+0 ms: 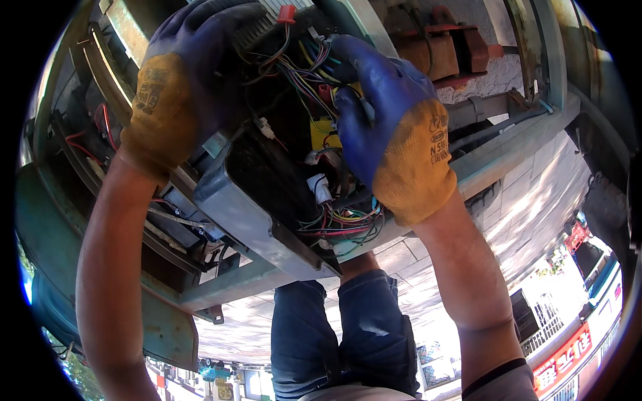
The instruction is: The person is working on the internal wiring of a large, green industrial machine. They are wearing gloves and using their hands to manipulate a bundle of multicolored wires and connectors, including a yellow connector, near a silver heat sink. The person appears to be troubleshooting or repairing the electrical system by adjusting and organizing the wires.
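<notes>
My left hand point(200, 83), in a blue-coated glove with a yellow cuff, curls over a dark finned metal box point(253, 35). A red-capped lead point(286, 15) stands up beside that box. At the right, my right hand point(388, 113), gloved alike, has its fingers bent around a multicoloured wire bundle point(307, 67) near a connector; the fingertips are partly hidden. Below both hands lies an open dark plastic housing point(247, 194). Inside it are a white connector point(319, 189), a yellow part point(321, 132) and a second tangle of wires point(344, 220).
A greenish metal frame point(508, 144) surrounds the housing. Loose red wires point(107, 127) run along its left side. A rusty orange metal part point(441, 53) lies beyond at the upper right. My legs point(341, 327) stand on paving below, close to the frame's near bar.
</notes>
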Demonstrator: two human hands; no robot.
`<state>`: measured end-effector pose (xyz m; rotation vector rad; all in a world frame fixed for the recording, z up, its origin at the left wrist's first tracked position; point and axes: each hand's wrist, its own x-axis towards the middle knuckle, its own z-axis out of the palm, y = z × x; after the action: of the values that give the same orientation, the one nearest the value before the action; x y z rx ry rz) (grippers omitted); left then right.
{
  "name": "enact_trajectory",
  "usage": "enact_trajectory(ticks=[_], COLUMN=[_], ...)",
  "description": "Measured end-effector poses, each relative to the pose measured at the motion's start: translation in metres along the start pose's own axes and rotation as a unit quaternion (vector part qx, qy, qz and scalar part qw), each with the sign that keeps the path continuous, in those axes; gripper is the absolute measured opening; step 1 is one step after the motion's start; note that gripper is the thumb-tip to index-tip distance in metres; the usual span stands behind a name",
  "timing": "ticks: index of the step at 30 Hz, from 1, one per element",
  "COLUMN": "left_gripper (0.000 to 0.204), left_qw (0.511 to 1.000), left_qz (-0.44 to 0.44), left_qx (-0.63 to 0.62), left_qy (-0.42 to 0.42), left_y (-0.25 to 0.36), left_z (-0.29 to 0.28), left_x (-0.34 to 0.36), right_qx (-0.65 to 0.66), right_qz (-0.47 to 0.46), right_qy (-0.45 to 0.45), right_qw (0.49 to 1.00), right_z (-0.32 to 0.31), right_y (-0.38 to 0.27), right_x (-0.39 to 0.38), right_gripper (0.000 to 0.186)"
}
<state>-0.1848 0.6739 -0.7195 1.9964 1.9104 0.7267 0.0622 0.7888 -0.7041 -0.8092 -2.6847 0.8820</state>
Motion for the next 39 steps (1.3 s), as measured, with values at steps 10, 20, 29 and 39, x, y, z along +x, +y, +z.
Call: enact_trajectory(ticks=[10,20,29,39], left_gripper=[0.045,0.041,0.046,0.038], left_qw=[0.987,0.984,0.904,0.96], left_qz=[-0.081,-0.102,-0.216,-0.135], left_qx=[-0.136,-0.143,-0.323,0.213], left_qy=[0.018,0.0,0.179,0.12], left_y=[0.005,-0.008,-0.008,-0.071], left_z=[0.013,0.004,-0.017,-0.009], left_x=[-0.006,-0.016,-0.003,0.012], right_qx=[-0.012,0.013,0.019,0.165], right_qz=[-0.002,0.016,0.023,0.112], right_qy=[0.015,0.009,-0.005,-0.01], right_qw=[1.0,1.0,1.0,0.98], right_z=[0.006,0.004,0.001,-0.005], right_y=[0.004,0.0,-0.002,-0.003], right_x=[-0.004,-0.003,0.0,-0.003], right_gripper=[0.039,0.046,0.048,0.05])
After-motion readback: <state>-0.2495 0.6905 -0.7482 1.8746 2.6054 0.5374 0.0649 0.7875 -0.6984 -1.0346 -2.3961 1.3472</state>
